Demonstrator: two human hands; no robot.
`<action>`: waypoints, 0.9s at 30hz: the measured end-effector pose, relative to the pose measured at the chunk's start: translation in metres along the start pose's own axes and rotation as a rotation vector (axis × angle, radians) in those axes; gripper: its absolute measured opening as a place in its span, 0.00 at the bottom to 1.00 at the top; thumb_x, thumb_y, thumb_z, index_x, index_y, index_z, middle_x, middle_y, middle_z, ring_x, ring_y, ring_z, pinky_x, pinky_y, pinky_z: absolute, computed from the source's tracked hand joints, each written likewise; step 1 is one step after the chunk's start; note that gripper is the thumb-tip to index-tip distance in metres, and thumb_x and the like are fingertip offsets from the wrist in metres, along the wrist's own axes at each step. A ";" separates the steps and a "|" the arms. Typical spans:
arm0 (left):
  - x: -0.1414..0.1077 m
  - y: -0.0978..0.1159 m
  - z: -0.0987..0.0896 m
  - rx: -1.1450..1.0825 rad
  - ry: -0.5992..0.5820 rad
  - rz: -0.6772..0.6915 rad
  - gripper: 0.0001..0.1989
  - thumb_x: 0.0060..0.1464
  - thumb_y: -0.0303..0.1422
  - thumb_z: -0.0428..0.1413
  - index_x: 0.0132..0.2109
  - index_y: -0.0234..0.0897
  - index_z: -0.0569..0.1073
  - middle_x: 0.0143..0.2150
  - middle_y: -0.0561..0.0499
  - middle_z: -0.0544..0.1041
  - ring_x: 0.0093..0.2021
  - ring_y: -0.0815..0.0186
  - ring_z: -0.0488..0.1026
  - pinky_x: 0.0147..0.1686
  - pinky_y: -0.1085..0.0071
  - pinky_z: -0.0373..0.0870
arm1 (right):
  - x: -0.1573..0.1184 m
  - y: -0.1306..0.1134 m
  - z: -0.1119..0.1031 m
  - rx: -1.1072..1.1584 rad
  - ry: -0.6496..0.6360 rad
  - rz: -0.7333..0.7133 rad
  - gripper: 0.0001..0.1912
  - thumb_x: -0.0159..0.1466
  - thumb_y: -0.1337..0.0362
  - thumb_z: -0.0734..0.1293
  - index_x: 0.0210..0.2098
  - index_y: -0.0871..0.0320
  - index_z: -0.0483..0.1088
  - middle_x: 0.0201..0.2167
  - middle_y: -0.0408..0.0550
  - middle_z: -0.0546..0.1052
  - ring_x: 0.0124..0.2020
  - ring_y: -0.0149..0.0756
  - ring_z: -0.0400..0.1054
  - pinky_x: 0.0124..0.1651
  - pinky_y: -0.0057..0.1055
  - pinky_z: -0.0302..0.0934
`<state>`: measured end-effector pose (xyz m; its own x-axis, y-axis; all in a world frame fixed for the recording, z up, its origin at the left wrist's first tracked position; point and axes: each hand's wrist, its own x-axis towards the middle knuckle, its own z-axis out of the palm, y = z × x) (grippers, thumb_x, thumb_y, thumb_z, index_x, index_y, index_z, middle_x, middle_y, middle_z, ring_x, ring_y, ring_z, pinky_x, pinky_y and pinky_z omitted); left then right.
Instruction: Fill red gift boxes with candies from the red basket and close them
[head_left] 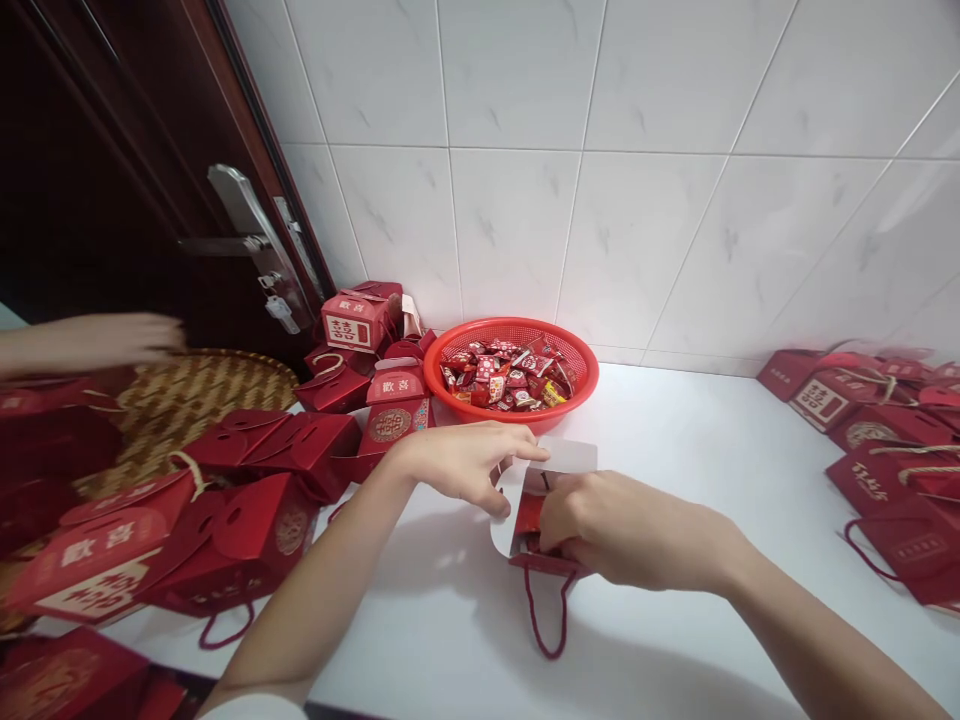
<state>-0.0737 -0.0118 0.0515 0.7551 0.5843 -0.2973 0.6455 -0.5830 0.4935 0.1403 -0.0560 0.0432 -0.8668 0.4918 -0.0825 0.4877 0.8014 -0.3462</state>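
Toward five o'clock of the basket (589, 382), the open box (543, 564) could crease if the right hand (611, 515), curled inside with any hold hidden, pushes a flap (505, 534) against the half-open, seemingly empty left hand (457, 465).

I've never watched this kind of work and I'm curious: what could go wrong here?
The right hand reaches into the open box, whose flaps might get creased. The box's slack cord loop could snag a finger. Red boxes crowd beside the left arm, so a careless sweep might knock some over.
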 end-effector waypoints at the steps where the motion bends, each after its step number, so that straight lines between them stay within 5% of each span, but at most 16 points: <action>1: -0.001 0.002 0.000 0.012 0.000 -0.005 0.38 0.46 0.29 0.63 0.65 0.35 0.66 0.52 0.48 0.71 0.44 0.63 0.71 0.41 0.73 0.68 | 0.002 -0.001 -0.001 0.010 -0.075 -0.021 0.15 0.56 0.80 0.61 0.18 0.58 0.61 0.21 0.41 0.67 0.24 0.29 0.57 0.26 0.28 0.47; 6: -0.005 0.012 0.001 0.070 -0.005 -0.013 0.37 0.47 0.28 0.61 0.65 0.34 0.66 0.53 0.47 0.71 0.44 0.64 0.72 0.40 0.73 0.69 | 0.020 -0.003 0.001 -0.171 -0.402 0.143 0.12 0.61 0.73 0.64 0.22 0.57 0.67 0.20 0.41 0.66 0.21 0.30 0.53 0.24 0.30 0.45; 10: -0.006 0.013 0.002 0.089 0.003 -0.019 0.37 0.47 0.27 0.61 0.66 0.35 0.66 0.54 0.47 0.71 0.44 0.63 0.72 0.40 0.74 0.69 | 0.021 -0.001 -0.004 -0.209 -0.420 0.144 0.09 0.61 0.72 0.65 0.26 0.57 0.73 0.22 0.42 0.69 0.21 0.30 0.53 0.24 0.30 0.45; 17: -0.004 0.003 0.001 0.049 0.020 -0.023 0.36 0.49 0.29 0.61 0.66 0.35 0.65 0.53 0.46 0.72 0.44 0.63 0.73 0.41 0.74 0.69 | -0.023 0.021 -0.026 0.216 -0.023 0.108 0.10 0.64 0.70 0.66 0.39 0.51 0.78 0.35 0.41 0.80 0.33 0.32 0.70 0.36 0.28 0.59; 27: 0.003 -0.008 0.003 -0.017 0.147 0.002 0.37 0.48 0.26 0.54 0.68 0.38 0.63 0.57 0.45 0.73 0.46 0.62 0.74 0.43 0.72 0.69 | -0.048 0.037 0.022 0.236 0.335 0.214 0.17 0.71 0.49 0.61 0.45 0.51 0.76 0.41 0.50 0.79 0.42 0.41 0.71 0.45 0.37 0.65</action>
<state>-0.0761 -0.0067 0.0445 0.7306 0.6602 -0.1744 0.6411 -0.5753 0.5080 0.1979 -0.0573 0.0138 -0.6486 0.7520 0.1175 0.5817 0.5893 -0.5607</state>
